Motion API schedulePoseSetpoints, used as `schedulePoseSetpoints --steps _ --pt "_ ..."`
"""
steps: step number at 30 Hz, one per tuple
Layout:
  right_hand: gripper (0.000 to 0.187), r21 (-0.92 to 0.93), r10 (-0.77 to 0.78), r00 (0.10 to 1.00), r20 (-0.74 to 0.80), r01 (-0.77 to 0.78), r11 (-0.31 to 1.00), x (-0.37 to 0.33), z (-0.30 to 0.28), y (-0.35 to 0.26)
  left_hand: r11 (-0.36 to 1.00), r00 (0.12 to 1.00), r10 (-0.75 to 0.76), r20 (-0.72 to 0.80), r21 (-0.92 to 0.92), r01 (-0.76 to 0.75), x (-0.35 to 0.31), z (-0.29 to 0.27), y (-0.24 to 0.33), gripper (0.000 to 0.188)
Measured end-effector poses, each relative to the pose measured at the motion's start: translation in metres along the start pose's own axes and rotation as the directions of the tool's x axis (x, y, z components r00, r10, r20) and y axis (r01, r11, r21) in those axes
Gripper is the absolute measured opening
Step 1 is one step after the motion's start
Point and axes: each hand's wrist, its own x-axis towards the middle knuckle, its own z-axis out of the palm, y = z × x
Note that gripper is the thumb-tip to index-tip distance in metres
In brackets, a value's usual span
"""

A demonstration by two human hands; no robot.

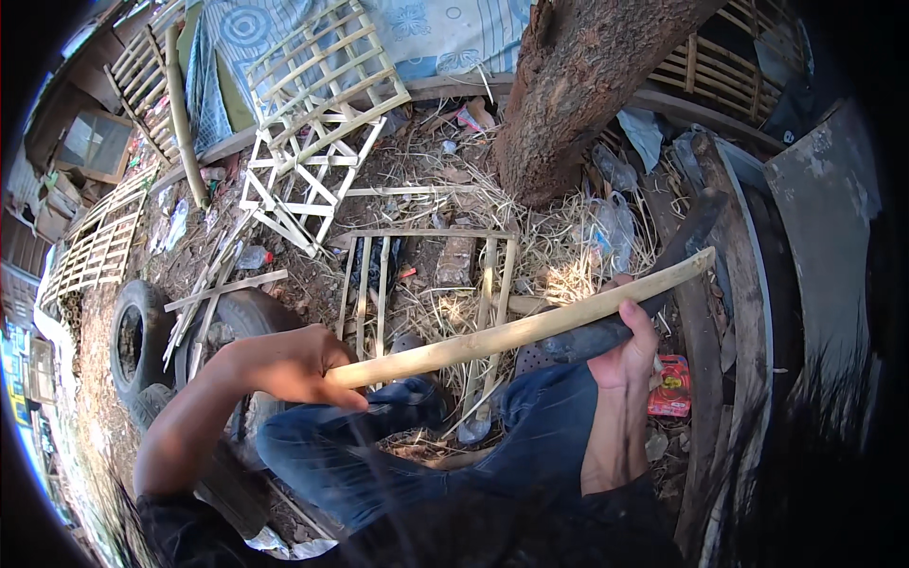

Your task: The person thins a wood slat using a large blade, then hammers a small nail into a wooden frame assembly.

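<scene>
A long, slightly curved bamboo piece (511, 333) lies across my lap, its right end raised toward the far right. My left hand (301, 364) is closed round its left end. Farther along, my right hand (620, 350) grips the bamboo, thumb on the near side and fingertips showing beyond the far edge. Under the bamboo, by my right hand, runs a long dark piece (677, 251); I cannot make out its kind. Beyond my knees a bamboo frame (426, 233) with several slats lies on the littered ground.
Woven bamboo lattices (327, 62) lean at the back left. A tree trunk (578, 95) rises at the back. Old tires (140, 336) and loose slats (227, 290) lie left. At right are a red packet (670, 386), a plastic bag (614, 232) and a wooden beam (743, 312).
</scene>
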Motion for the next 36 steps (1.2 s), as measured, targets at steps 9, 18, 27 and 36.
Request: schedulePoseSetpoints --steps 9,18,27,36 --pt "0.026 -0.078 -0.222 0.944 -0.245 0.209 0.975 0.011 -0.006 -0.016 0.85 0.944 -0.001 -0.33 -0.498 -0.174 0.031 0.047 -0.008 0.042" --pt "0.019 -0.759 -0.157 0.983 0.089 0.17 0.629 -0.003 0.014 0.013 0.891 0.837 0.173 -0.519 -0.28 -0.358 0.086 0.07 0.02 0.031" --pt "0.034 -0.878 0.069 0.91 0.408 0.412 -0.244 -0.017 0.03 0.024 0.877 0.606 0.335 -0.722 0.004 -0.48 0.1 0.085 0.05 0.021" --pt "0.03 -0.901 -0.029 0.94 0.34 0.317 -0.296 -0.01 0.024 0.017 0.961 0.576 0.239 -0.782 0.103 -0.258 0.087 0.116 0.052 0.017"
